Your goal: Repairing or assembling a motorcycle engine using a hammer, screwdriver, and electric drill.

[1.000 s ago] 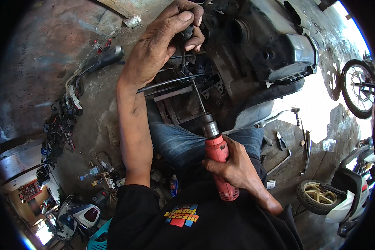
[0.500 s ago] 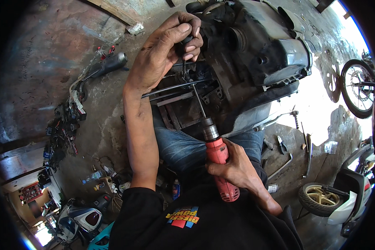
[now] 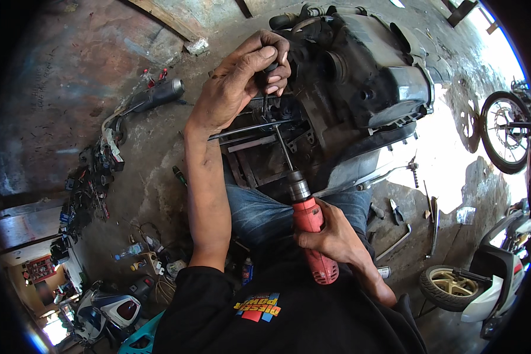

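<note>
My right hand [image 3: 330, 237] is wrapped round a red power drill [image 3: 308, 216]. From its chuck [image 3: 298, 185] a long thin bit [image 3: 285, 150] reaches into the dark motorcycle engine and its frame. My left hand [image 3: 248, 75] is closed on the black handle of a screwdriver [image 3: 271, 67], whose dark shaft points down to where the bit's end lies. A slim metal rod [image 3: 248, 127] crosses below that hand, close to the tip of the bit. The engine with its black cover [image 3: 374, 76] fills the space ahead. Exactly what the bit and shaft touch is too small to make out.
On the floor at the right lie pliers [image 3: 397, 212] and a bent metal bar [image 3: 395, 242]. A wheel [image 3: 505, 132] and a tire with a gold rim [image 3: 452, 287] stand farther right. To the left are an exhaust muffler [image 3: 161, 94] and a plastic bottle [image 3: 128, 252].
The view has shifted slightly, so the engine and floor items sit a little differently. Both hands keep their grips, and the drill stays at the same spot in the engine.
</note>
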A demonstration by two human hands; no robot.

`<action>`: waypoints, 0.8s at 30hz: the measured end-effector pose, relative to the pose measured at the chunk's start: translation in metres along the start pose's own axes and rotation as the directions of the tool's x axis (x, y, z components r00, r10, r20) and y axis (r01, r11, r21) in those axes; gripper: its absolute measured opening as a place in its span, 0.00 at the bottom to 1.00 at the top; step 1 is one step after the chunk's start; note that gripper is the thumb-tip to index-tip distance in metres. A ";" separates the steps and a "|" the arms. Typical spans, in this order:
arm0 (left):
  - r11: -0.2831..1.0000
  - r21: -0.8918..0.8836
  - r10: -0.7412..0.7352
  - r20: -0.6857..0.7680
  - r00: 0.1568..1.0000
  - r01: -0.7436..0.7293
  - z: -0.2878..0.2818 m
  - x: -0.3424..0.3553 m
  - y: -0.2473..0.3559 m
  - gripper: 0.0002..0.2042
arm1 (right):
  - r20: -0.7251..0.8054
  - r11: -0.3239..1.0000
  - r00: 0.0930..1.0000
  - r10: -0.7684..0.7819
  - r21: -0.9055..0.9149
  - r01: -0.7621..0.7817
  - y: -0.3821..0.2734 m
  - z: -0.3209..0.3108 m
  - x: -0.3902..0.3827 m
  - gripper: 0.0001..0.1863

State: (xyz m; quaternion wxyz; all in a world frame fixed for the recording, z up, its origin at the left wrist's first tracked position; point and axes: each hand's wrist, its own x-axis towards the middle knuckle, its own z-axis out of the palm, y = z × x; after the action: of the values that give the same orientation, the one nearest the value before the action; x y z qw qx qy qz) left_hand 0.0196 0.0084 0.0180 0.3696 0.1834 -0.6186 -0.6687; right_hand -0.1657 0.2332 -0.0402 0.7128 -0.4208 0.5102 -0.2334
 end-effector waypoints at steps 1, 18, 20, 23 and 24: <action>1.000 -0.003 -0.002 0.006 1.000 0.002 0.000 0.000 0.000 0.11 | 0.010 0.999 0.999 -0.031 0.036 0.031 0.000 0.000 0.000 0.20; 0.997 0.033 -0.070 -0.016 0.997 0.071 0.006 -0.001 0.007 0.10 | -0.030 0.999 0.999 -0.045 -0.015 0.045 0.001 0.003 0.001 0.25; 0.998 0.022 -0.062 0.002 0.998 0.062 0.005 -0.001 0.008 0.10 | -0.024 0.998 0.998 -0.062 0.022 0.063 0.001 0.003 0.001 0.25; 0.999 0.002 -0.048 0.011 0.999 0.048 0.005 0.000 0.007 0.10 | -0.035 0.998 0.998 -0.060 0.001 0.060 0.000 0.004 0.002 0.24; 0.999 -0.012 -0.047 0.009 0.999 0.047 0.005 -0.001 0.007 0.10 | -0.055 0.998 0.998 -0.019 -0.057 0.016 0.000 0.005 0.002 0.24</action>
State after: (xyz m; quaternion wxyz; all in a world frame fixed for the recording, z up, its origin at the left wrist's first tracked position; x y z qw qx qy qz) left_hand 0.0183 0.0126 0.0256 0.3522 0.1926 -0.6116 -0.6818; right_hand -0.1606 0.2336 -0.0404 0.6841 -0.4388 0.5325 -0.2364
